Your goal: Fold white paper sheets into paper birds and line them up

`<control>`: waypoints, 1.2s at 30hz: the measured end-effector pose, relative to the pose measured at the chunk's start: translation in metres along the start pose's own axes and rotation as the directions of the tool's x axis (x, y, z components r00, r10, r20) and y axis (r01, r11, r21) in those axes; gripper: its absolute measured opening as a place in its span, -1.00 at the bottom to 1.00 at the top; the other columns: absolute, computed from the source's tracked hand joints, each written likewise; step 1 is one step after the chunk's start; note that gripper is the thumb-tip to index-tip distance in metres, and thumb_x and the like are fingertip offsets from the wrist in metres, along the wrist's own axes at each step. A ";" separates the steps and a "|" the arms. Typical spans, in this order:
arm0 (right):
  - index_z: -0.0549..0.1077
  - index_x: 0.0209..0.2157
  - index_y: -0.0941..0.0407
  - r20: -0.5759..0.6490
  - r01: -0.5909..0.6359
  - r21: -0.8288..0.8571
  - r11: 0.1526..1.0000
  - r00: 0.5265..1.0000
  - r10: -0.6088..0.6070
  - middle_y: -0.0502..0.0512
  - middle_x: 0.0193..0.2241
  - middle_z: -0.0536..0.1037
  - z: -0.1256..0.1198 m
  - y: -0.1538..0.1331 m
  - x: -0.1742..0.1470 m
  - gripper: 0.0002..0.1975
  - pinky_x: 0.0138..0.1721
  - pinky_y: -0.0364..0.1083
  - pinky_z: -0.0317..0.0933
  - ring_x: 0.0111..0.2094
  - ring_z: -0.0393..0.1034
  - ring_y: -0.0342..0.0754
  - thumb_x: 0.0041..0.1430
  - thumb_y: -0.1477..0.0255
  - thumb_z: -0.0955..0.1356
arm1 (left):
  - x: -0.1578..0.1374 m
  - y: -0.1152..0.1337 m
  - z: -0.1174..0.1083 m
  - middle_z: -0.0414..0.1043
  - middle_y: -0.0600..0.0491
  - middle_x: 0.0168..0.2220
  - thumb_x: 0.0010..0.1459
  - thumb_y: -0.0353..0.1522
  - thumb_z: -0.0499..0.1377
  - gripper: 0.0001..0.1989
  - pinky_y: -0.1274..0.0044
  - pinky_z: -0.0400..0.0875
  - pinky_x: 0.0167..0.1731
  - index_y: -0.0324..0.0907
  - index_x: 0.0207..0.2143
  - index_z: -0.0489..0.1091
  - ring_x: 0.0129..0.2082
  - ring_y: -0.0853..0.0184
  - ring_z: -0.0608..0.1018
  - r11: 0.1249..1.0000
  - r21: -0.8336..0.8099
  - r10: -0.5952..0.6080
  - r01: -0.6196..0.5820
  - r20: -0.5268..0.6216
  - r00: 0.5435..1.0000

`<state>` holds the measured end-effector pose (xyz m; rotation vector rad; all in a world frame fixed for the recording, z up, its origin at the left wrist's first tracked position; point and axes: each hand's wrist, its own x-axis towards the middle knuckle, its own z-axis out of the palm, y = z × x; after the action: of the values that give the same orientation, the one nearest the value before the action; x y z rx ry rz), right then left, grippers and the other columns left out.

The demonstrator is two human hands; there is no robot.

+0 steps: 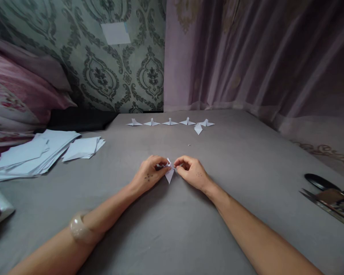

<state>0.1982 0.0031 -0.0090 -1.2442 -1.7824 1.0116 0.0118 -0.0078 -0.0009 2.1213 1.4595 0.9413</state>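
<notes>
Between my hands is a small folded white paper piece (169,177), its pointed end toward me. My left hand (151,172) pinches it from the left, thumb and forefinger closed on its upper part. My right hand (192,172) is closed in a pinch at its right edge, fingertips touching the paper there. Farther back, several folded paper cranes (170,122) with spread wings stand in a row. Just in front of the row's right end lies a kite-shaped folded paper (198,130).
At the left lie a stack of white paper sheets (31,152) and a smaller pile of cut paper (83,148). Scissors (311,195) and other tools sit at the right edge. A black cloth (80,119) lies at the back left, and a tiny scrap (189,144) in mid-table.
</notes>
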 end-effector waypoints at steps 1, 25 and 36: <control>0.47 -0.36 0.12 0.001 0.004 -0.009 1.000 1.000 -0.004 -0.04 -0.54 0.49 0.000 -0.001 0.000 -0.84 -0.54 -0.21 0.11 -0.61 0.23 -0.22 0.00 0.48 0.28 | 0.000 0.001 0.000 0.47 0.07 -0.39 0.08 -0.33 0.21 -0.89 0.55 0.36 -0.36 -0.13 -0.32 0.48 -0.38 0.37 0.47 1.000 0.002 -0.006 0.006 -0.002 1.000; 0.45 -0.37 0.12 0.011 -0.025 -0.004 1.000 1.000 0.025 -0.07 -0.63 0.40 0.004 -0.008 0.001 -0.87 -0.55 -0.20 0.12 -0.62 0.22 -0.19 0.02 0.44 0.30 | 0.003 0.003 0.002 0.46 0.08 -0.48 0.12 -0.32 0.15 -0.85 0.60 0.31 -0.45 -0.14 -0.38 0.50 -0.48 0.40 0.44 1.000 -0.028 -0.010 0.010 0.013 1.000; 0.46 -0.53 0.15 -0.060 -0.081 -0.043 0.996 0.995 0.078 0.04 -0.55 0.47 0.009 -0.019 0.009 -0.74 -0.47 -0.17 0.20 -0.50 0.32 -0.13 0.06 0.25 0.31 | 0.004 0.007 -0.001 0.49 0.07 -0.46 0.13 -0.41 0.17 -0.88 0.58 0.30 -0.38 -0.15 -0.39 0.52 -0.40 0.37 0.45 0.999 -0.017 0.040 -0.040 0.047 0.998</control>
<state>0.1804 0.0056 0.0048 -1.3685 -1.7312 0.9741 0.0169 -0.0070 0.0058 2.1535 1.3870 0.9085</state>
